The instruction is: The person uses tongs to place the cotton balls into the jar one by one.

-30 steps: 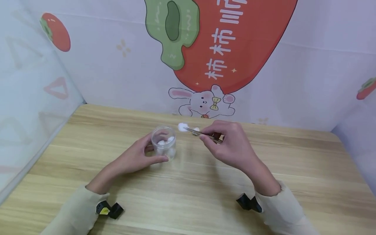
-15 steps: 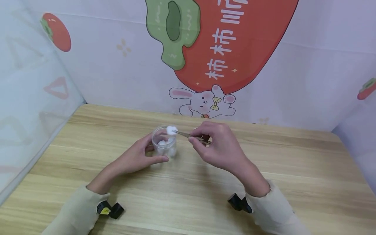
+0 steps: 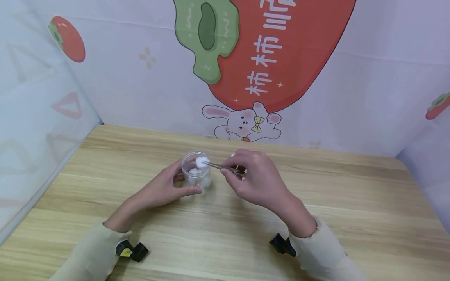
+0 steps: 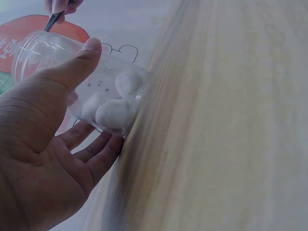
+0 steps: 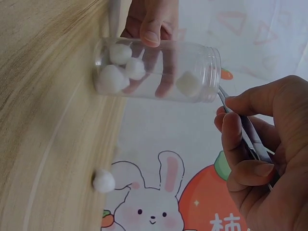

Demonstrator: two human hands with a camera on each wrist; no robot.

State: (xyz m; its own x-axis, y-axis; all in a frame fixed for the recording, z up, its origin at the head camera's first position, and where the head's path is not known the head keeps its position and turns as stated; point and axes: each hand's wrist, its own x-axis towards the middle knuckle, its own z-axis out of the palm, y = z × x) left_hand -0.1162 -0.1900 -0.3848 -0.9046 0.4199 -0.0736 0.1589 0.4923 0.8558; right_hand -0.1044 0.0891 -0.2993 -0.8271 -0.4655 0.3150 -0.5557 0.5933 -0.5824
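A clear plastic jar (image 3: 191,182) stands on the table, uncapped. My left hand (image 3: 172,186) holds it from the left, thumb in front and fingers behind. Metal tweezers (image 3: 218,166) are pinched in my right hand (image 3: 260,175), just right of the jar. At their tips is a white cotton ball (image 3: 202,162), within the jar's mouth. Through the wall, the right wrist view shows that cotton ball (image 5: 188,84) inside near the rim. Several more cotton balls (image 5: 113,78) lie at the jar's bottom.
Another cotton ball (image 5: 103,181) lies on the wooden table (image 3: 225,242) beyond the jar, mostly hidden behind my right hand in the head view. A printed cloth backdrop (image 3: 140,89) rises along the table's far edge.
My right hand has moved left with the tweezers, carrying the cotton ball from above the table over the rim and down into the jar's mouth. The left hand and jar have stayed put.
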